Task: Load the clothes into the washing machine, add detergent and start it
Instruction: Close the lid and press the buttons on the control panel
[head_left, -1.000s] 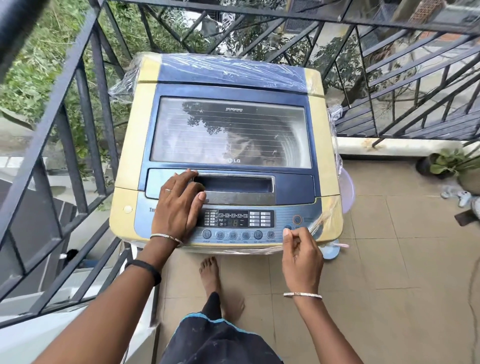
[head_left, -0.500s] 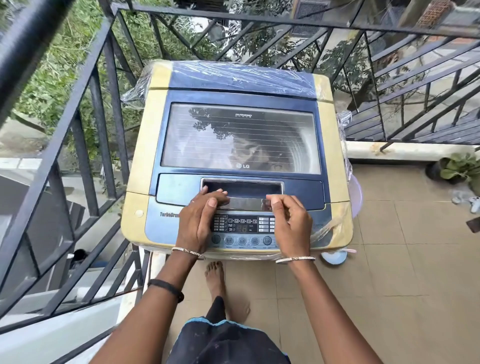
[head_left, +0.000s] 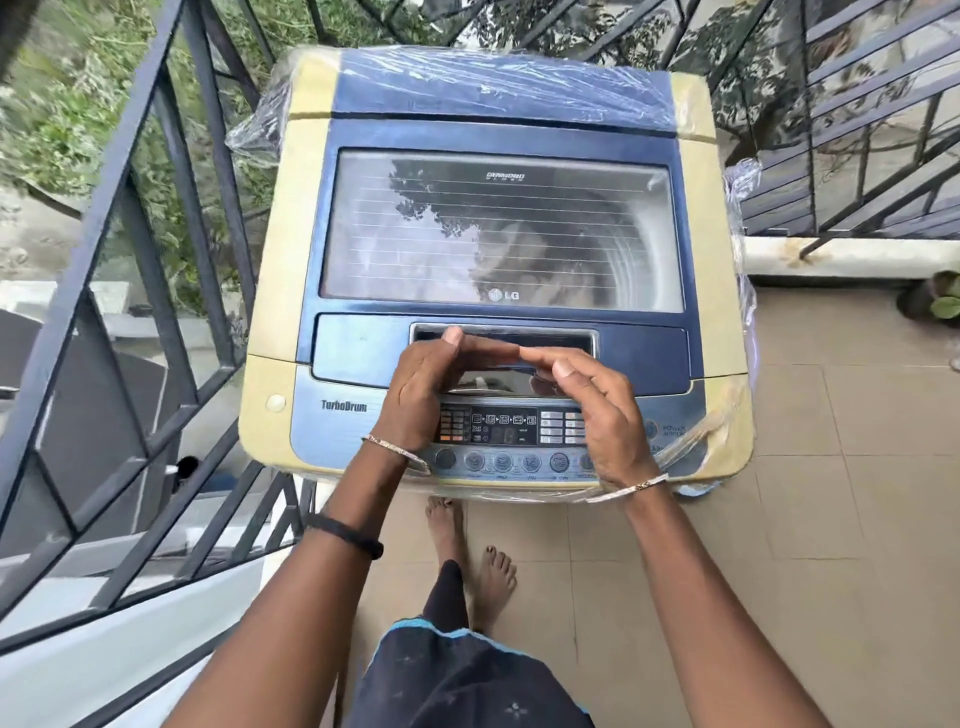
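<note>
Washing machine (head_left: 706, 218): fills the middle of the frame and is wrapped in plastic film (head_left: 249, 135); its glass lid (head_left: 498, 234) lies shut and flat.
Lid handle (head_left: 571, 339): a long recess along the lid's lower edge, its long axis running left to right, just above the control panel (head_left: 506, 428).
Left hand (head_left: 428, 395): fingers straight and together, pointing right across the handle, gripping nothing.
Right hand (head_left: 597, 415): fingers straight, pointing left, gripping nothing; its fingertips almost meet the left's.
Contact: I cannot tell whether either hand touches the handle or hangs just over it.
Nearer hand: both are about equally close, with the handle directly under their fingers and slightly up-frame.
Coming move: probably hooking the fingers into the recess and swinging the lid up and away.
</note>
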